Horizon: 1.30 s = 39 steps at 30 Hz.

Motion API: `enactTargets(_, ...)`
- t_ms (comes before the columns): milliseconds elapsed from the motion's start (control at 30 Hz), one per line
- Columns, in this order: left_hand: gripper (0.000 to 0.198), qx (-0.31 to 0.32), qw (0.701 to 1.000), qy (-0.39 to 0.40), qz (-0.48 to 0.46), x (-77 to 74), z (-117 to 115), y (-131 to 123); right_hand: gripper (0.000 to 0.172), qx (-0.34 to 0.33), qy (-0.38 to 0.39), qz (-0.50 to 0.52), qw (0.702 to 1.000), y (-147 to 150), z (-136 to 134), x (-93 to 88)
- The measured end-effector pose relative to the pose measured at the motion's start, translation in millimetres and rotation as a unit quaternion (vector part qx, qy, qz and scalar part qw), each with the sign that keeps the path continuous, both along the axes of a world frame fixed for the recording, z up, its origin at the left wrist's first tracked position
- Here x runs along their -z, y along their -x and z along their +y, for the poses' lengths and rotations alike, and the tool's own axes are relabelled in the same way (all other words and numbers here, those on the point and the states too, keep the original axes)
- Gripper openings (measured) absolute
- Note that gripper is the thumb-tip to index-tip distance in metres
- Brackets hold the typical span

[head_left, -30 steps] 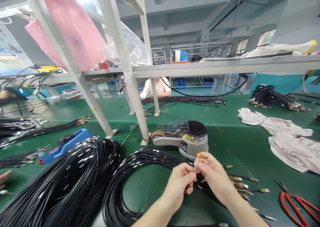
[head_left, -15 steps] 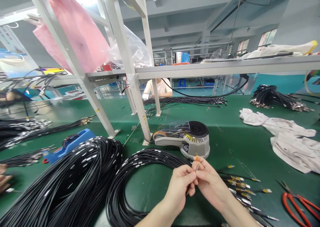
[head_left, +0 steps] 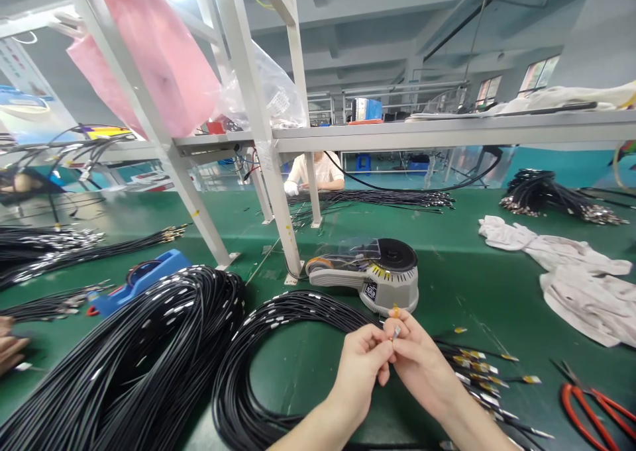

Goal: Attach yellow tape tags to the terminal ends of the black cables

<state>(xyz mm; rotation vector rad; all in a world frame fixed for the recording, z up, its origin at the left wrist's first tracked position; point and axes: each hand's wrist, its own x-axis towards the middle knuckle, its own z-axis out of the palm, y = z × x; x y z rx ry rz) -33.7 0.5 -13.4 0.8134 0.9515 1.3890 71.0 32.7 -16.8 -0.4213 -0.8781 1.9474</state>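
Observation:
My left hand [head_left: 362,365] and my right hand [head_left: 421,358] meet fingertip to fingertip, both closed in a pinch. Between them is the small silvery end of a cable [head_left: 396,332]; most of it is hidden by my fingers. A bit of amber tape [head_left: 395,310] clings to a fingertip of my right hand. Just beyond my hands stands a grey tape dispenser [head_left: 390,292] with a round black top. A coil of black cables [head_left: 298,310] passes behind my hands, and cable ends with yellow tape [head_left: 477,366] fan out on the right.
A larger bundle of black cables [head_left: 163,332] lies left, near a blue tape holder [head_left: 144,282]. Red-handled scissors [head_left: 581,398] and white gloves [head_left: 571,292] lie right. Shelf posts [head_left: 273,199] rise from the green table [head_left: 447,239]. Another person [head_left: 322,171] sits across it; a co-worker's hand [head_left: 10,348] shows at left.
The silvery cable end shows a little more above my fingertips. My hands stay pinched together in nearly the same place, and the view has shifted slightly.

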Motion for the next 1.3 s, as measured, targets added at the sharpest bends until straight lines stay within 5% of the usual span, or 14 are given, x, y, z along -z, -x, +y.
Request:
enactTargets(200,0.013,-0.005,1.0,0.002,0.018,-3.1,2.5,1.6,0.039,0.011,-0.022,-0.021,0.999,-4.3,2.9,-6.0)
enactTargets(400,0.011,-0.018,0.996,0.001,0.09,-5.1,4.7,1.6,0.03,0.119,-0.142,-0.152,0.971,-16.8,8.6,-15.6)
enactTargets(500,0.014,0.103,0.993,0.048,0.017,-6.6,4.2,6.7,0.029,0.136,-0.175,-0.192,0.956,-17.6,7.5,-16.2)
enactTargets(600,0.018,0.293,0.942,0.135,-0.089,-8.6,5.9,14.8,0.027,0.115,-0.186,-0.196,0.956,-15.8,4.8,-16.6)
enactTargets(700,0.019,0.371,0.905,0.157,-0.134,-9.0,8.9,20.2,0.025,0.104,-0.195,-0.192,0.956,-14.1,2.4,-17.3)
enactTargets(1300,0.02,0.328,0.919,0.133,-0.171,-2.1,7.4,13.3,0.028,0.096,-0.165,-0.173,0.966,-14.4,2.5,-17.0)
